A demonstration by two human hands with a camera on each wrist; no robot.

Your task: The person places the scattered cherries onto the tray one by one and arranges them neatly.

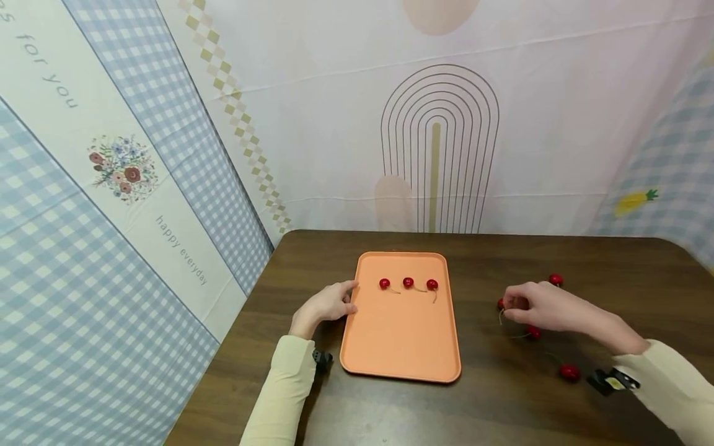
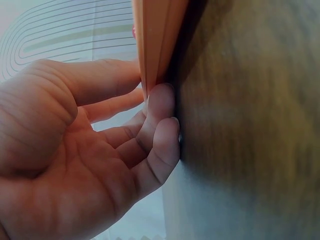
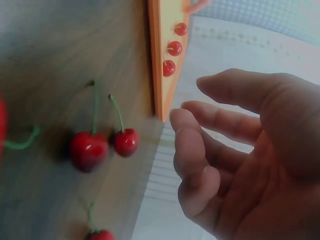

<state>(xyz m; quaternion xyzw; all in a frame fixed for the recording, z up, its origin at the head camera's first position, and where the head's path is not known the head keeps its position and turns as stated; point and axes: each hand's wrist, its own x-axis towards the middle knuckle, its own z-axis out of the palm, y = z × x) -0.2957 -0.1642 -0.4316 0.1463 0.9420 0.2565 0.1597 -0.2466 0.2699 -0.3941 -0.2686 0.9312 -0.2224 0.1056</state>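
Note:
Against the left side of the orange tray (image 1: 401, 347) my left hand (image 1: 326, 302) holds the rim. Thumb and index finger reach over the rim, and the other fingers bend low beside it near the tabletop. Three red cherries (image 1: 408, 282) with stems lie in a row on the tray's far half. My right hand (image 1: 543, 305) hovers over loose cherries right of the tray. Its thumb and half-bent fingers stand apart with nothing between them. A cherry (image 1: 501, 303) shows by its fingertips, and another cherry (image 1: 533, 332) lies partly under the hand.
Two more cherries lie on the dark wooden table (image 1: 491, 396): a far cherry (image 1: 555, 280) beyond the right hand and a near cherry (image 1: 569, 372) beside the right wrist. A patterned cloth (image 1: 334, 124) hangs behind the table.

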